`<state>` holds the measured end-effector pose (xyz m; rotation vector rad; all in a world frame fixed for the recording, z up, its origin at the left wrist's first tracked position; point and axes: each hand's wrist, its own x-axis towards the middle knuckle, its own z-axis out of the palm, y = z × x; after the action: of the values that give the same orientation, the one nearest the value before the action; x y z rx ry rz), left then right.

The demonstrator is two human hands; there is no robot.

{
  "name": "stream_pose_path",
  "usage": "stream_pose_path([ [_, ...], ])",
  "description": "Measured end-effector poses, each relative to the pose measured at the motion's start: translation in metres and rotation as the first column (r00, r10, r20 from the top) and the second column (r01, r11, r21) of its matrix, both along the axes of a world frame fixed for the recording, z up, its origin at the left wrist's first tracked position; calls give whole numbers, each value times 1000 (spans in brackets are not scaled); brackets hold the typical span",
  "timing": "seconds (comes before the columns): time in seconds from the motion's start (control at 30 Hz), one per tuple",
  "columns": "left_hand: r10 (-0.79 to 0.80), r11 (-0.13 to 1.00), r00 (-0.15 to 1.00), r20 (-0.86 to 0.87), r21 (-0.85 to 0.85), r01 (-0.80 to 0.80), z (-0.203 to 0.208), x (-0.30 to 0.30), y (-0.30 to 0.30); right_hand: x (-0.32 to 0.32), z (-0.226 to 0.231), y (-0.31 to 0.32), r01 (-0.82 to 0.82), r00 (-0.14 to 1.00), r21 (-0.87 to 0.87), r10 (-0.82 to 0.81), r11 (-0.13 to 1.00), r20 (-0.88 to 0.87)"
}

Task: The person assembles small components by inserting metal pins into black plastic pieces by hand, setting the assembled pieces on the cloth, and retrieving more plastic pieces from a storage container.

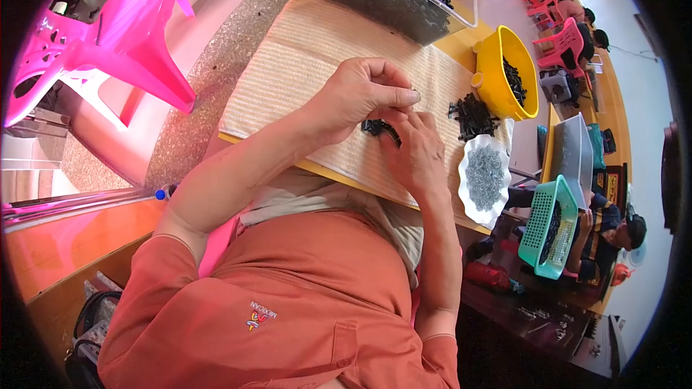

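My left hand point(357, 94) is over the cloth-covered table with thumb and index finger pinched together. A tiny dark piece seems to show at their tips, too small to name. Just below and to its right, my right hand point(419, 155) has its fingers bent close to the left fingertips; what they hold, if anything, is hidden. A few small black parts point(375, 127) lie beside my right thumb. Right of my hands is a loose pile of black plastic parts point(474, 117). Next to it stands a white scalloped dish point(466, 198) of small silvery metal pieces.
A clear plastic bin point(382, 3) of black parts stands at the table's far side. A yellow tub point(490, 65) with black parts is at the right edge. Beyond are a green basket point(537, 234) and another person. Pink plastic chairs point(133, 21) are at the left.
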<state>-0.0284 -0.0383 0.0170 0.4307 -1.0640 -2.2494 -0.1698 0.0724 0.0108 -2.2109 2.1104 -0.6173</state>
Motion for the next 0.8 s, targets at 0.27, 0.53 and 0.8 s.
stream_pose_path([
  [0.27, 13, 1000, 1000, -1, -1, -13, 1, 2, -1, 2, -1, -4, -6, 1000, -8, 7, 1000, 30],
  [0.53, 26, 1000, 998, 49, -6, -25, 2, 3, -3, -12, 3, 3, 5, 1000, 52, -6, 999, 18],
  [0.8, 33, 999, 999, 39, 2, -33, 2, 3, -5, -11, 10, -22, 3, 999, -1, -3, 1000, -41],
])
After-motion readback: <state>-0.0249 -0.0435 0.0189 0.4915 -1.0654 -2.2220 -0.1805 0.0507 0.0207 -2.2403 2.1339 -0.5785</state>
